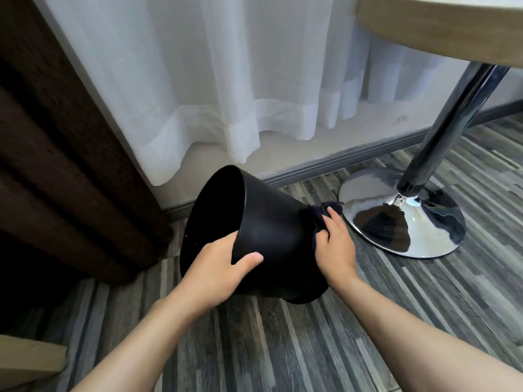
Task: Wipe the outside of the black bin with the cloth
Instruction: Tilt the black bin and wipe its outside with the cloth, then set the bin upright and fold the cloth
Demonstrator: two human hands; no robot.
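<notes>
The black bin (271, 233) is tilted over above the floor, its open mouth facing left and its base toward me at the lower right. My left hand (218, 267) grips the rim, thumb on the outer wall and fingers inside. A dark cloth (319, 215) is bunched against the bin's right side. My right hand (335, 241) holds that cloth and presses it to the wall of the bin. Much of the cloth is hidden under the hand.
A chrome table base (404, 219) and its pole (444, 131) stand close on the right, under a round wooden tabletop (441, 26). White sheer curtains (226, 89) hang behind, a brown curtain (56, 165) on the left. Grey wood-pattern floor (268, 349) lies below.
</notes>
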